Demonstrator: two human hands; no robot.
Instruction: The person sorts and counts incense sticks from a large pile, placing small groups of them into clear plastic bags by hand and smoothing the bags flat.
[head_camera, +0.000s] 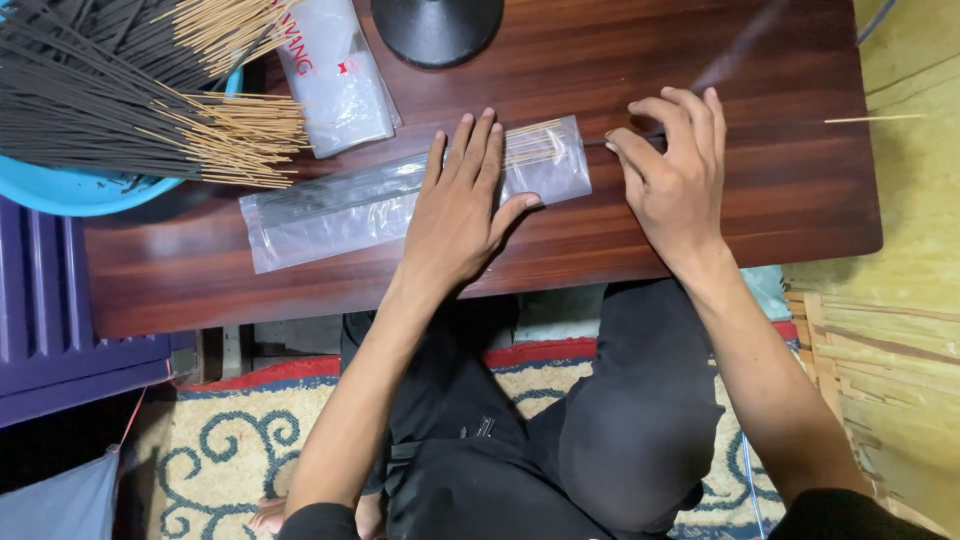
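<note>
Left hand (462, 205) is laid flat on pouch (400, 195), part-filled; right hand (672, 170) pinches sticks (760, 123); pile (120, 90) unpacked far left

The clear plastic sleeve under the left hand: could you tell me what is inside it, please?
The clear plastic sleeve holds dark incense sticks, their pale bare ends toward its right end. The left hand lies flat on it, hiding the sticks' middle.

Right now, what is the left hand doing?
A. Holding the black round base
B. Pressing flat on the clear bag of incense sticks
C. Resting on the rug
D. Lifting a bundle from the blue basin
B: the left hand lies palm down on the clear bag on the wooden table.
</note>
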